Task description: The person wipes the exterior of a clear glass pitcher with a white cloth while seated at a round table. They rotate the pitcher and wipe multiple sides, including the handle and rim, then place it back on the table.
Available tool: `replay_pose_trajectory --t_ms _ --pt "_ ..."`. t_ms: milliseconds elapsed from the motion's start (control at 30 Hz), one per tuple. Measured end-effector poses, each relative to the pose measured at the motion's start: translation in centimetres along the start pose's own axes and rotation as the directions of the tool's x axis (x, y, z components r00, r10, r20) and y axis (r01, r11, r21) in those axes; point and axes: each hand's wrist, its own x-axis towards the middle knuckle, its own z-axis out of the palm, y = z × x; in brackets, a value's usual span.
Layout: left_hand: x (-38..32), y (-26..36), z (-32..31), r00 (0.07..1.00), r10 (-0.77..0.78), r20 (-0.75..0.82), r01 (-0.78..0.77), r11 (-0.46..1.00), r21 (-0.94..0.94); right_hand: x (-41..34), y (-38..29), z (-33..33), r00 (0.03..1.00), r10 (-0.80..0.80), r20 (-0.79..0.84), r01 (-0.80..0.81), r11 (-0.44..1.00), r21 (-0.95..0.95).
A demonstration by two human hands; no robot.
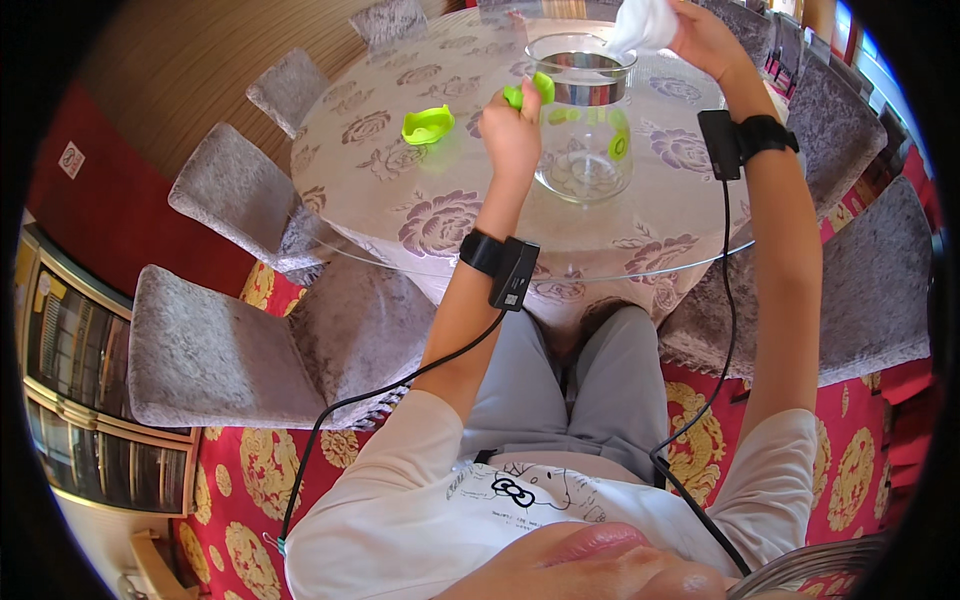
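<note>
A clear glass pitcher [585, 161] with green fruit prints stands upright on the round glass-topped table [660, 202]. My left hand [512, 124] grips the green handle [541, 88] at the pitcher's left side. Above the rim at the right, my right hand [697, 37] holds a crumpled white cloth [643, 26], its lower end at the pitcher's mouth. A bright green plastic lid [428, 124] lies on the table to the left of my left hand.
Grey velvet chairs [225, 352] surround the table, one close on each side of me. A flowered tablecloth lies under the glass top. Black cables [375, 379] run from the devices strapped to both my wrists. A glass-fronted cabinet [82, 352] stands at the far left.
</note>
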Motion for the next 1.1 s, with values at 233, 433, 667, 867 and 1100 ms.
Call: replay_pose_trajectory --t_ms 233,433,667,867,1100 --pt "-0.1 0.3 -0.2 0.996 -0.075 0.041 0.072 0.996 0.058 -3.8 -0.2 -2.1 0.875 -0.307 -0.375 0.394 0.901 0.181" --pt "0.1 0.3 -0.3 0.996 -0.082 0.047 0.081 0.996 0.028 -5.5 7.1 2.0 0.826 -0.340 -0.451 0.421 0.903 0.090" --pt "0.1 0.7 -0.6 0.995 -0.082 0.065 0.081 0.997 0.018 -5.8 13.9 11.2 0.680 -0.480 -0.554 0.248 0.862 -0.442" --pt "0.3 0.7 -0.5 0.996 -0.064 0.062 0.063 0.998 0.022 -6.9 16.7 15.6 0.584 -0.790 -0.189 0.186 0.356 -0.916" --pt "0.2 0.6 -0.6 0.996 -0.069 0.057 0.070 0.997 -0.011 -7.7 19.4 19.9 0.573 -0.819 -0.028 0.135 0.128 -0.982"
